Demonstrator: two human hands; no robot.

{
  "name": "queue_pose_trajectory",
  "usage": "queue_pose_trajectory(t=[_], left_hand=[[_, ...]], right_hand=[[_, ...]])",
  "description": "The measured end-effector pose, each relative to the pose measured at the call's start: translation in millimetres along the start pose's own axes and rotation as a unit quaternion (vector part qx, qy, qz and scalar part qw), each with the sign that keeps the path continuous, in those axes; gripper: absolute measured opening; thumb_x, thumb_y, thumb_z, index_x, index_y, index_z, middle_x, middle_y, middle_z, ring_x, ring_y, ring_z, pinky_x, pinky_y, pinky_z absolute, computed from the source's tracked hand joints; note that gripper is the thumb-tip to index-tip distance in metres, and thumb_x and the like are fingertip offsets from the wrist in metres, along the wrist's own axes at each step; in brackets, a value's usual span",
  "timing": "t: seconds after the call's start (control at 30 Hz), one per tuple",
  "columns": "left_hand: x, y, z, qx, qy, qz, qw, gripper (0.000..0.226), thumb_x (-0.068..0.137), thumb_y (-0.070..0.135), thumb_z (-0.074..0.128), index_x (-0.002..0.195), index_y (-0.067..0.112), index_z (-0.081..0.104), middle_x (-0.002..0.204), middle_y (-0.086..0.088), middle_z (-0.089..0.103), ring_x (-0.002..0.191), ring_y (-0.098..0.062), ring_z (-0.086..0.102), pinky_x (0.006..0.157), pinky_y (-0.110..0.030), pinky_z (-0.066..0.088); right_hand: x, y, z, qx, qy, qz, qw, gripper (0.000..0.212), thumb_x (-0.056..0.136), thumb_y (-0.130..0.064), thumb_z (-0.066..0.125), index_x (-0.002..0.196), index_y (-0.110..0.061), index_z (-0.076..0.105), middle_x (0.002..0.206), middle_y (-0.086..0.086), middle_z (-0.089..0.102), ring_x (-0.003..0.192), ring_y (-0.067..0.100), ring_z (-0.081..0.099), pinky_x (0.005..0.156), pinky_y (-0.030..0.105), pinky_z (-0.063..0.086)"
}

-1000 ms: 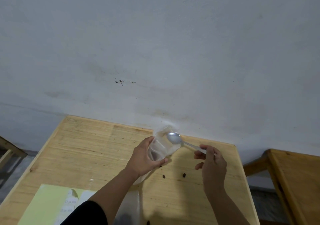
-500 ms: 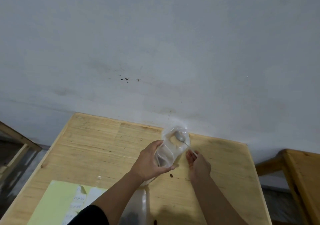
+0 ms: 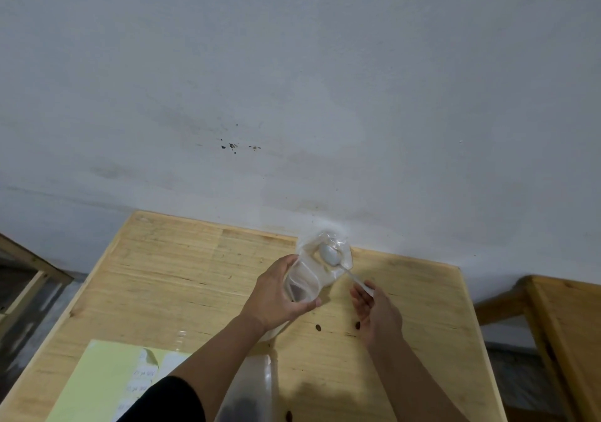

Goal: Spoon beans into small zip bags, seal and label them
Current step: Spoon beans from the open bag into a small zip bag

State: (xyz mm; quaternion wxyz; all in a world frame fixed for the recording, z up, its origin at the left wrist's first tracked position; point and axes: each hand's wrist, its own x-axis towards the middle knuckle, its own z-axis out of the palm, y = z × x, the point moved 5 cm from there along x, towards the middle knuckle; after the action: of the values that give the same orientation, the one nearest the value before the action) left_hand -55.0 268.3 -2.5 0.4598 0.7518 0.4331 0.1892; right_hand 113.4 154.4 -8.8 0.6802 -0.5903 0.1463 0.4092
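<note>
Zip bag [image 3: 320,270], small and clear, is held up above the far part of the wooden counter [image 3: 182,278], its mouth facing toward your right. Your left hand [image 3: 276,295] wraps it from the left: thumb on the near side, fingers curled round the far side, a firm closed grip round the lower half. Something dark sits low inside the bag near your palm; too blurred to tell if it is beans.

Spoon [image 3: 330,255], pale metal, has its bowl inside the bag's upper part, handle slanting down and right to your right hand [image 3: 377,311]. That hand's grip pinches the handle end between thumb and fingertips, palm turned partly up.

Loose beans [image 3: 319,327] lie on the counter: one below the bag, one just beside your right palm, another near the bottom edge of view.

A larger clear bag [image 3: 257,386] with a dark mass at its bottom lies at the near edge, partly under your left forearm. A pale green label sheet [image 3: 100,379] with white stickers lies flat at the near left. A second wooden table [image 3: 566,330] stands apart on the right. A grey wall [image 3: 292,96] stands behind the counter.
</note>
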Motion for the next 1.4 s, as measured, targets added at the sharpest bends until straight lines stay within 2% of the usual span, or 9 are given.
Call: queue_pose_trajectory(t=[0.13,0.33,0.5,0.63,0.73,0.9,1.13,1.3,1.4], left_hand=[[0,1,0,-0.004,0.002,-0.006,1.000,0.107,0.046,0.082,0.067,0.135,0.029,0.039,0.124,0.022,0.046,0.115,-0.001,0.045,0.098,-0.021,0.038],[-1,9,0,-0.003,0.003,0.001,1.000,0.109,0.044,0.086,0.063,0.135,0.030,0.039,0.127,0.020,0.047,0.114,0.001,0.044,0.095,-0.018,0.036],[-2,14,-2,-0.006,0.006,0.002,1.000,0.112,0.043,0.087,0.062,0.136,0.029,0.038,0.129,0.018,0.050,0.116,0.000,0.046,0.096,-0.017,0.036],[-5,11,-9,-0.003,0.020,-0.003,1.000,0.115,0.043,0.086,0.063,0.139,0.027,0.037,0.136,0.013,0.049,0.122,-0.003,0.045,0.101,-0.021,0.036],[-9,8,-14,-0.004,0.035,-0.005,0.999,0.114,0.045,0.085,0.064,0.139,0.026,0.038,0.137,0.011,0.049,0.123,-0.004,0.045,0.102,-0.023,0.036],[-14,5,-22,-0.006,0.053,-0.007,0.999,0.110,0.048,0.080,0.067,0.138,0.023,0.040,0.133,0.009,0.053,0.121,-0.009,0.050,0.102,-0.034,0.044],[-19,1,-27,-0.005,0.065,-0.010,0.998,0.107,0.048,0.077,0.068,0.136,0.022,0.042,0.130,0.008,0.056,0.118,-0.010,0.052,0.102,-0.033,0.044],[-21,0,-25,-0.014,0.068,-0.008,0.998,0.102,0.050,0.072,0.072,0.135,0.023,0.043,0.128,0.009,0.057,0.118,-0.009,0.053,0.101,-0.033,0.045],[-21,1,-24,-0.020,0.066,-0.008,0.998,0.100,0.050,0.070,0.073,0.133,0.025,0.044,0.126,0.011,0.057,0.115,-0.007,0.054,0.099,-0.032,0.047]], right_hand=[[-2,-6,-6,-0.063,0.020,-0.022,0.998,0.021,0.095,-0.009,0.043,0.091,-0.003,0.063,0.081,0.016,0.067,0.067,0.021,0.064,0.040,0.019,0.049],[-5,-13,-11,-0.149,0.049,-0.083,0.984,0.025,0.095,-0.011,0.041,0.088,-0.007,0.064,0.074,0.012,0.066,0.062,0.020,0.061,0.046,0.026,0.044],[-12,-18,-10,-0.178,0.034,-0.131,0.975,0.025,0.096,-0.014,0.042,0.087,-0.009,0.065,0.075,0.013,0.066,0.065,0.020,0.062,0.049,0.028,0.047],[-18,-22,-13,-0.178,0.012,-0.156,0.972,0.026,0.096,-0.013,0.042,0.089,-0.008,0.067,0.074,0.013,0.065,0.064,0.020,0.060,0.050,0.029,0.045],[-20,-23,-18,-0.170,-0.014,-0.156,0.973,0.024,0.096,-0.013,0.044,0.091,-0.008,0.067,0.075,0.013,0.064,0.065,0.020,0.059,0.049,0.029,0.044],[-23,-19,-32,-0.191,-0.059,-0.172,0.965,0.020,0.091,-0.003,0.050,0.093,-0.010,0.068,0.081,0.013,0.071,0.068,0.018,0.064,0.049,0.025,0.047],[-16,-6,-51,-0.222,-0.088,-0.157,0.958,0.021,0.090,-0.006,0.057,0.100,-0.021,0.068,0.087,0.002,0.075,0.080,0.012,0.067,0.067,0.025,0.049],[2,-1,-67,-0.191,-0.051,-0.121,0.973,0.019,0.087,-0.002,0.060,0.101,-0.013,0.068,0.089,0.007,0.074,0.081,0.017,0.063,0.070,0.026,0.050],[14,1,-75,-0.183,0.001,-0.112,0.977,0.018,0.085,0.000,0.061,0.101,-0.006,0.068,0.088,0.010,0.072,0.073,0.016,0.060,0.069,0.026,0.050]])
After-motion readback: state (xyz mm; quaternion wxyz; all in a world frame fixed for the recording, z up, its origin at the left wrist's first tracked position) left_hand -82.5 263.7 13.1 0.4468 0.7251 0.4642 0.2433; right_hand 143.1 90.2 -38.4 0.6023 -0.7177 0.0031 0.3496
